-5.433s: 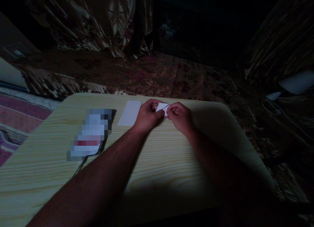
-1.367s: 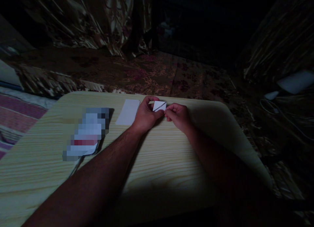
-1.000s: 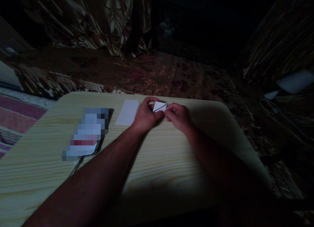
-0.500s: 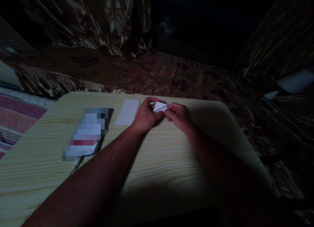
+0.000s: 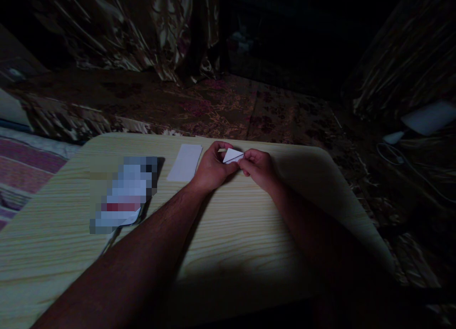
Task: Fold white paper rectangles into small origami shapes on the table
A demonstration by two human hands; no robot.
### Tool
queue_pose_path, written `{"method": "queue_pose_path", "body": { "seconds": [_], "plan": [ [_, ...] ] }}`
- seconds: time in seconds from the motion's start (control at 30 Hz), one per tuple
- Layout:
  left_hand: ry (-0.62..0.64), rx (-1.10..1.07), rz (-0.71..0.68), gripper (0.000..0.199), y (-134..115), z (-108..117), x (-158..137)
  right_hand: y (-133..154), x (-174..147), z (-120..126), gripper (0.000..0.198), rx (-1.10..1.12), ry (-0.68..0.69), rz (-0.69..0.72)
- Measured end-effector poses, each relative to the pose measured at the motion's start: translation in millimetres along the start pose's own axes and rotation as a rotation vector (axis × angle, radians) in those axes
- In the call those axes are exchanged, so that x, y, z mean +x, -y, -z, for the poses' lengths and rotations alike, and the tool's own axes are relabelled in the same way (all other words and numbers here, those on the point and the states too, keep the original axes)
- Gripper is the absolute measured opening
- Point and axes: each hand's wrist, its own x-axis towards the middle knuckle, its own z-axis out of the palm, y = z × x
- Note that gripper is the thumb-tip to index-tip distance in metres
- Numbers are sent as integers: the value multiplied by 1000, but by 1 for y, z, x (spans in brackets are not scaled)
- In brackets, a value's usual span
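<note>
A small folded piece of white paper (image 5: 232, 155) is held between my two hands near the far edge of the table. A dark diagonal line, like a fold edge, crosses it. My left hand (image 5: 213, 166) grips it from the left, thumb in front and fingers curled behind. At its right corner, my right hand (image 5: 257, 165) pinches the paper between thumb and fingers. A stack of white paper sheets (image 5: 185, 162) lies on the table just left of my left hand.
A phone-like object, blurred by pixels (image 5: 128, 191), lies on the left of the pale wooden table (image 5: 235, 229). Behind the table is a patterned couch (image 5: 213, 101) with draped cloth. A white device with a cable (image 5: 427, 117) sits at the right.
The folded paper has shifted and turned very slightly between my fingers. Both hands keep their hold in almost the same place.
</note>
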Motion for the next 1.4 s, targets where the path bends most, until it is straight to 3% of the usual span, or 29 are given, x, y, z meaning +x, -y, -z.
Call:
{"method": "queue_pose_path", "body": {
  "seconds": [0.5,1.4],
  "plan": [
    [12,87,-60,51,1,-2,0,1,1,0,15,14,-18,36],
    [81,37,-64,56,7,0,1,-7,5,0,11,6,2,70]
  ]
}}
